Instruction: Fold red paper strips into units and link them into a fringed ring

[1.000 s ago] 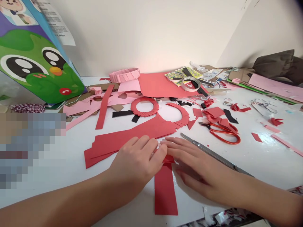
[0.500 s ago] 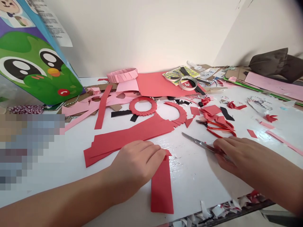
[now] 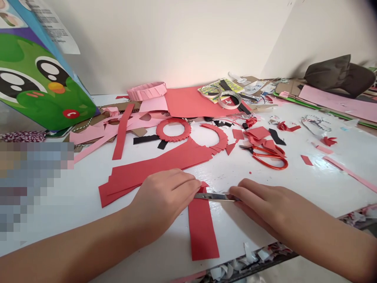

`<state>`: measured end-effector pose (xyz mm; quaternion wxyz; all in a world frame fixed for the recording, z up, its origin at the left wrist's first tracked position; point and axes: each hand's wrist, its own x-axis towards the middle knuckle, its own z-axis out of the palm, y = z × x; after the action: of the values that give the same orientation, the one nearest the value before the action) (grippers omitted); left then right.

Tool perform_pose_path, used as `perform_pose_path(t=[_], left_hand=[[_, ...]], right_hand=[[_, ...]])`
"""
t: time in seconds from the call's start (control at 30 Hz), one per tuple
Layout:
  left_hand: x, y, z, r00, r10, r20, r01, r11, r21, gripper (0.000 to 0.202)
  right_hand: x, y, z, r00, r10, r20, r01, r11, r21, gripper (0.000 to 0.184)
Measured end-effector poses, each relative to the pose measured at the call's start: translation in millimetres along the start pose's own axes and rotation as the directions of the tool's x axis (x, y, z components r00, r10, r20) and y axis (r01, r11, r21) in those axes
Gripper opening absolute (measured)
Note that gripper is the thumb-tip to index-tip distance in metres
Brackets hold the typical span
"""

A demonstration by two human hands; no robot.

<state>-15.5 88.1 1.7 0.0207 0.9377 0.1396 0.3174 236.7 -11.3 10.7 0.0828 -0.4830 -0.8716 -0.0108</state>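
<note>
My left hand is closed, its fingers pressed over the folded top end of a red paper strip on the white table. In my right hand is a slim silver craft knife, gripped by the fingers. The knife lies sideways across the strip just below the fold, its tip close to my left fingertips; the tip is partly hidden. Just beyond my left hand are stacked red paper strips. Farther back lie a pleated red paper ring and a curved pleated red piece.
Red-handled scissors lie to the right among red scraps. At the back are a pink pleated ring, a red sheet and tape rolls. A green cartoon box stands left. Paper shreds line the front edge.
My right hand has brought the craft knife left, away from beside the scissors and onto the red strip. My left hand stays on the fold. The view has shifted slightly.
</note>
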Motion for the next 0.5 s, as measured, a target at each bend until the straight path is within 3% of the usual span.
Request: perform_pose_path(t=[0.1,0.23,0.37,0.5], left_hand=[[-1,2,0.1,0.999,0.036,-0.013,-0.035,0.999,0.009,0.02],[2,8,-3.2,0.995,0.093,-0.024,-0.091,0.993,0.07,0.028],[6,13,-7.7,0.986,0.158,0.055,-0.165,0.971,0.171,0.043],[2,16,-8.1,0.983,0.167,0.082,-0.181,0.96,0.213,0.043]], right_hand=[[9,-2,5,0.999,-0.052,0.004,0.052,0.999,-0.009,0.062],[7,-6,10,0.99,-0.105,-0.091,0.093,0.987,-0.129,0.079],[1,-10,7,0.987,-0.106,-0.123,0.083,0.98,-0.183,0.072],[1,-14,4,0.983,-0.096,-0.158,0.056,0.969,-0.239,0.067]])
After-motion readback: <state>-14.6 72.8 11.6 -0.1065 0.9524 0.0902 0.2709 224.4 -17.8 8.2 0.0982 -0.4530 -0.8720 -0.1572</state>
